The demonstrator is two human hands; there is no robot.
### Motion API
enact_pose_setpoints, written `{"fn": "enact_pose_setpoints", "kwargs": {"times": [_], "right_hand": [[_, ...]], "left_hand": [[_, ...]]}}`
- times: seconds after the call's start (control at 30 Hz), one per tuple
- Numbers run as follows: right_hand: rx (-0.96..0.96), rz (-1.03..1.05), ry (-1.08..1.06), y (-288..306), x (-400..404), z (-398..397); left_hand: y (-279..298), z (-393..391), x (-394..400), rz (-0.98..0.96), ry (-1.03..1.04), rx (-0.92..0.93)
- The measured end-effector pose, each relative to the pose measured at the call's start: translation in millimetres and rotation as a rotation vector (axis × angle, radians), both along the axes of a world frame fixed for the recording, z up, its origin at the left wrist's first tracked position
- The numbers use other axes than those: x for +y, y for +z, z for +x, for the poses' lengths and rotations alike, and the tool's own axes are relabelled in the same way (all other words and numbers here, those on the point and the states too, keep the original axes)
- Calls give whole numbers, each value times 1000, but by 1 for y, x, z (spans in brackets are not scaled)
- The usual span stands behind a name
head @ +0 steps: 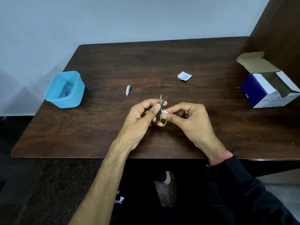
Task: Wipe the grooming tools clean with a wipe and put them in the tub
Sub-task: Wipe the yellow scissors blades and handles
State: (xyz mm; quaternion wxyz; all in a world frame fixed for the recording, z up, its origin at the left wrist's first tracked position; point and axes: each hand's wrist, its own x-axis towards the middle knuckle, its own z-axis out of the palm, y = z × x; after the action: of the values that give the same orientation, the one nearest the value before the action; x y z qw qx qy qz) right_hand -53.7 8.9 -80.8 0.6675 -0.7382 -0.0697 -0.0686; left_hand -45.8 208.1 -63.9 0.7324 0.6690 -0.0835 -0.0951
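Note:
My left hand (142,116) grips small yellow-handled scissors (162,101) over the middle of the table, blades parted and pointing away from me. My right hand (190,120) pinches a small white wipe (164,111) against the blades near the pivot. A silver nail clipper (128,90) lies on the table beyond my left hand. The blue plastic tub (65,101) stands at the left with a small blue-handled tool (67,91) inside it.
A torn white wipe sachet (184,76) lies right of centre on the dark wooden table (162,62). An open blue-and-white cardboard box (267,90) sits at the right edge. A wall runs behind the table and a dark panel stands at the far right.

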Motion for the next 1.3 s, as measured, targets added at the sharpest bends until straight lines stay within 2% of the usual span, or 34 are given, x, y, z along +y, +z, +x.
{"fn": "enact_pose_setpoints", "kwargs": {"times": [0.23, 0.5, 0.67, 1.0, 1.17, 1.3], "right_hand": [[-63, -127, -47, 0, 2, -2], [-35, -58, 49, 0, -1, 0], [-17, -51, 50, -1, 1, 1], [-63, -142, 30, -1, 1, -1], [-109, -259, 19, 3, 8, -3], [-129, -140, -19, 2, 5, -2]], "left_hand": [[0, 0, -2, 20, 26, -19], [-3, 0, -3, -13, 51, -40], [-7, 1, 0, 46, 39, -69], [-9, 1, -2, 97, 9, -106], [-11, 1, 3, 28, 22, -90], [-9, 1, 0, 13, 0, -88]]}}
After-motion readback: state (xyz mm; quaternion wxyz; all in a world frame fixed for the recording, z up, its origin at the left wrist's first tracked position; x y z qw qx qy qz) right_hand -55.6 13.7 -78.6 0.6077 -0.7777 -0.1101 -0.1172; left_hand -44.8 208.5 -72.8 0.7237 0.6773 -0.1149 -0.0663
